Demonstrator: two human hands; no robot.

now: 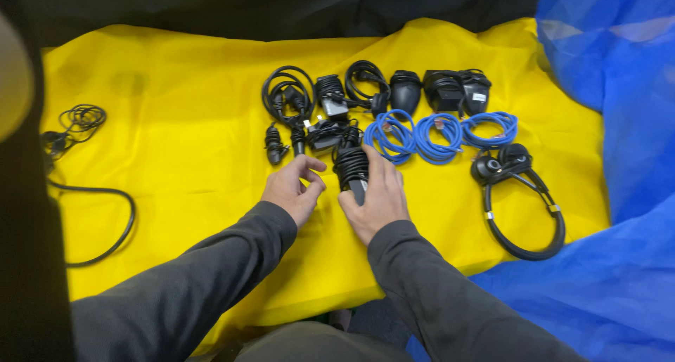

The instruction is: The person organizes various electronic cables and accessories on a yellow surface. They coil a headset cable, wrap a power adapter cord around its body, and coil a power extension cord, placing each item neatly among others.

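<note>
Your right hand [380, 197] wraps the black power adapter with its wound cord [351, 166], just left of the blue cable coils [436, 133]. Likely hefty, stiff; grip the brick, not the loops. Your left hand [292, 190] hovers half-curled, empty.

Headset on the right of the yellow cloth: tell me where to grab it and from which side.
Grip the headset by the bare stretch of its thin band, near the bottom of the loop. Come from above on the near side. It lies flat, the loop is open and clear there, while the bulky earpieces at the far end sit close to the blue cables.
</note>
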